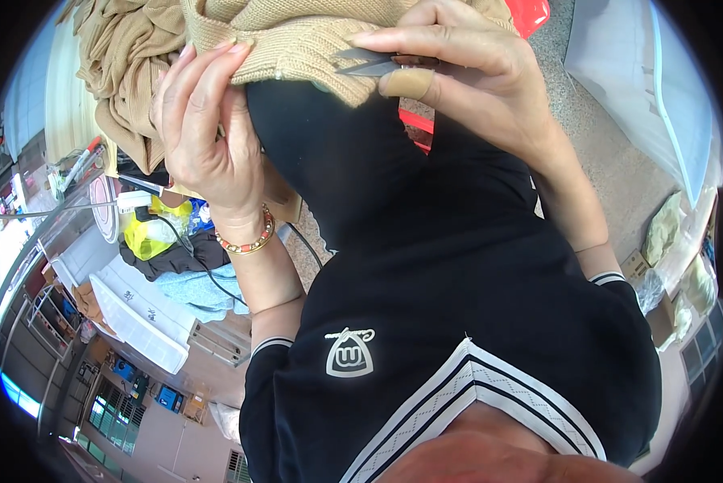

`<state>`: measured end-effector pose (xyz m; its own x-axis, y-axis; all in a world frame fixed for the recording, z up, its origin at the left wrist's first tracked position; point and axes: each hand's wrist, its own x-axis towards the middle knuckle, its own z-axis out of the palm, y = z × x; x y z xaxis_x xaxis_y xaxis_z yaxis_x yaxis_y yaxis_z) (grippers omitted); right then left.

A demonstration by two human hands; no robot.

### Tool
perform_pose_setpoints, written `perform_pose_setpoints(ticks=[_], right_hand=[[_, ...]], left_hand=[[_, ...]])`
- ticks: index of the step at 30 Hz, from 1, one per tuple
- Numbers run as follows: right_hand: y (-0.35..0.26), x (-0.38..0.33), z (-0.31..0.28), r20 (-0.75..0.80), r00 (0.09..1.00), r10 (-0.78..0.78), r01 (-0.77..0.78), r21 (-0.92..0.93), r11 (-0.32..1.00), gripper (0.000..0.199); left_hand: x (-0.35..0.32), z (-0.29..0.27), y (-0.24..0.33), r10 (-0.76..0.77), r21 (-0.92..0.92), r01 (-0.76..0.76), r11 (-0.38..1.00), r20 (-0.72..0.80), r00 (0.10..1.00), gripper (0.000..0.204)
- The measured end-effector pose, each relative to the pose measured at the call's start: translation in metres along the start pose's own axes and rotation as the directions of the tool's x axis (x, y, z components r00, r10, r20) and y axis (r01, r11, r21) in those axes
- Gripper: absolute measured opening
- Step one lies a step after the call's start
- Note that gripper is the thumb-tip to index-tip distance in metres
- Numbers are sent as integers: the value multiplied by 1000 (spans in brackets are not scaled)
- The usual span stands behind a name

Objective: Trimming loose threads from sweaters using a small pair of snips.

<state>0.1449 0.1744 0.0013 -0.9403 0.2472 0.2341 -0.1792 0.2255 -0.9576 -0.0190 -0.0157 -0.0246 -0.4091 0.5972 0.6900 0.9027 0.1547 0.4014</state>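
Tan knit garment (305, 44) held above lap, between both hands. Probably light, soft, stretchy, not slippery; loops likely snag easily, so best held by thicker ribbed edge. Looks: ribbed band, loose folds behind. Right hand (482, 76): thumb and fingers closed around snips. Left hand (212, 133): fingers gripping knit edge. Small dark snips (373, 69): blades parted at edge; contact unclear.

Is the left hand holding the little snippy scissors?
No, the right hand holds the thread snips, while the left hand grips the beige ribbed knit.
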Motion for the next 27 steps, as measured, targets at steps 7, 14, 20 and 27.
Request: perform_pose_setpoints(ticks=[7, 14, 20, 27], right_hand=[[17, -2, 2, -45, 956, -291, 294, 72, 953, 36], [1, -4, 0, -45, 999, -1, 2, 23, 1000, 35], [2, -1, 3, -42, 999, -21, 23, 52, 998, 34], [61, 23, 4, 18, 649, -760, 750, -179, 636, 33]], left_hand=[[-1, 1, 0, -7, 5, 7, 1000, -5, 1000, 28], [1, 3, 0, 8, -11, -8, 1000, -17, 1000, 28], [1, -1, 3, 11, 13, -11, 1000, 14, 1000, 25], [2, 2, 6, -13, 19, 13, 1000, 1, 1000, 29]])
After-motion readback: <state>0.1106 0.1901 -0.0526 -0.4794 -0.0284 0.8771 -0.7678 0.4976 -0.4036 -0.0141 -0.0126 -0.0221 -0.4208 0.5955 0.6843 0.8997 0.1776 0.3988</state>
